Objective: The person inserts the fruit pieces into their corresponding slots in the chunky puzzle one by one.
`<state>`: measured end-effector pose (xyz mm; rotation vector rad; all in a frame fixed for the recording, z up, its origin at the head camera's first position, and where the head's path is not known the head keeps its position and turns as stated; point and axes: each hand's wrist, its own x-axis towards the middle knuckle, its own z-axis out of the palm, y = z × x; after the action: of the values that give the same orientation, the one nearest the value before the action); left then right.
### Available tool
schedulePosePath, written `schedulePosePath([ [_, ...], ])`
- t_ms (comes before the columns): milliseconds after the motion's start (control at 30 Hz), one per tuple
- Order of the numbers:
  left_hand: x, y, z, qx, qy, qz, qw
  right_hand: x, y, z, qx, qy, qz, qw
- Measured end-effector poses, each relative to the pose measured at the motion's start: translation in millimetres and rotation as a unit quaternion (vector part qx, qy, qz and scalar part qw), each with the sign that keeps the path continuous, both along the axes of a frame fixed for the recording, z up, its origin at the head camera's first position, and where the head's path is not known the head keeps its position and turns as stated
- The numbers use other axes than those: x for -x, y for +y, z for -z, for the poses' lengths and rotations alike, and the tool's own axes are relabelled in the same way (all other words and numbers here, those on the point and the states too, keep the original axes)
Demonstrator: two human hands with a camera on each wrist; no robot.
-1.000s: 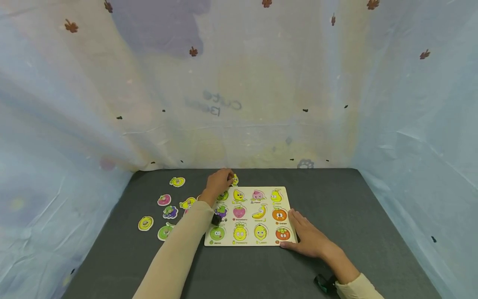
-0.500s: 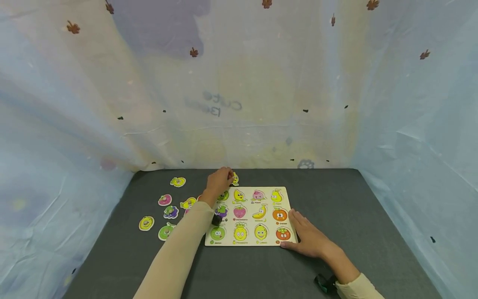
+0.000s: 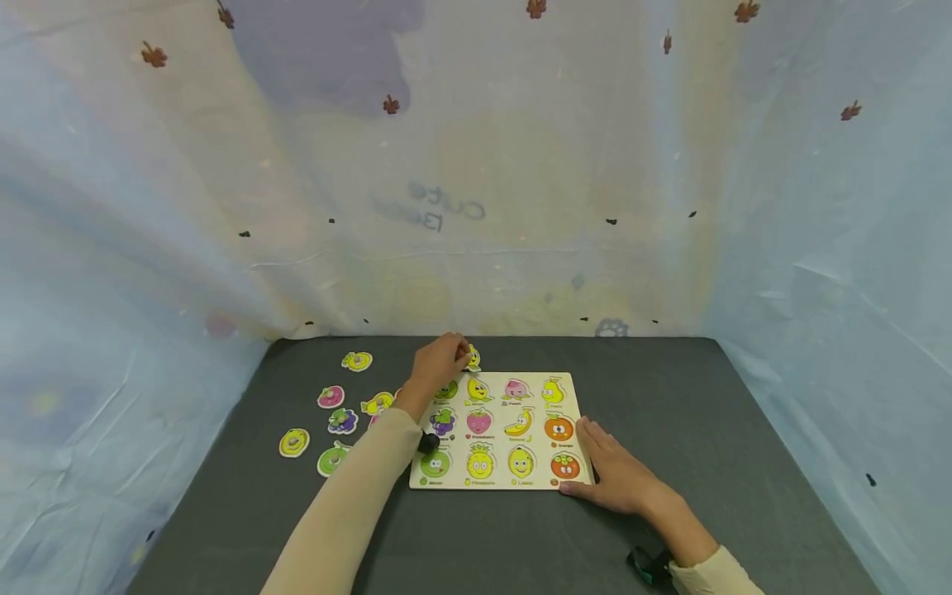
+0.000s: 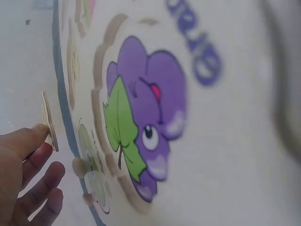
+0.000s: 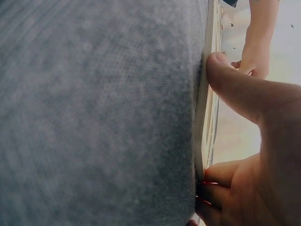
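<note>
At the far edge of a pale fruit puzzle board (image 3: 500, 440), my left hand (image 3: 439, 362) pinches a small yellow puzzle piece (image 3: 474, 359) with a face on it. In the left wrist view the puzzle piece (image 4: 49, 122) is edge-on between thumb and index finger; the other fingers are loosely bent. Its kind of fruit is mostly hidden by my hand. My right hand (image 3: 619, 471) rests at the board's near right corner, fingers fairly straight along the right side and thumb on the near edge. The right wrist view shows thumb and fingers touching the board's edge (image 5: 201, 127).
Left of the board lie several loose fruit pieces: a yellow one (image 3: 357, 361), a pink one (image 3: 330, 397), purple grapes (image 3: 343, 421), a round yellow one (image 3: 294, 443) and a green one (image 3: 331, 459). Printed curtains (image 3: 483, 165) hang behind the dark table (image 3: 506, 545).
The yellow piece has turned or shifted slightly in my left hand, showing a little more of itself. The right hand and the board stay put; the head view has shifted slightly.
</note>
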<state>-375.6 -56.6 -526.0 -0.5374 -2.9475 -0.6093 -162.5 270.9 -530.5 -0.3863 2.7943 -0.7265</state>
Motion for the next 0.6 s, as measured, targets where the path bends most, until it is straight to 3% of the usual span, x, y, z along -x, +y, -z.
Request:
schedulePosePath([
  [400, -20.4, -8, -10.6, 0.008, 0.014, 0.029, 0.9994, -3.1, -1, -3.1, 0.001, 0.016, -0.005, 1.0],
  [600, -24.4, -6, -9.6, 0.022, 0.0, 0.032, 0.9993, -2.9, -2, -2.1, -0.002, 0.019, -0.005, 1.0],
])
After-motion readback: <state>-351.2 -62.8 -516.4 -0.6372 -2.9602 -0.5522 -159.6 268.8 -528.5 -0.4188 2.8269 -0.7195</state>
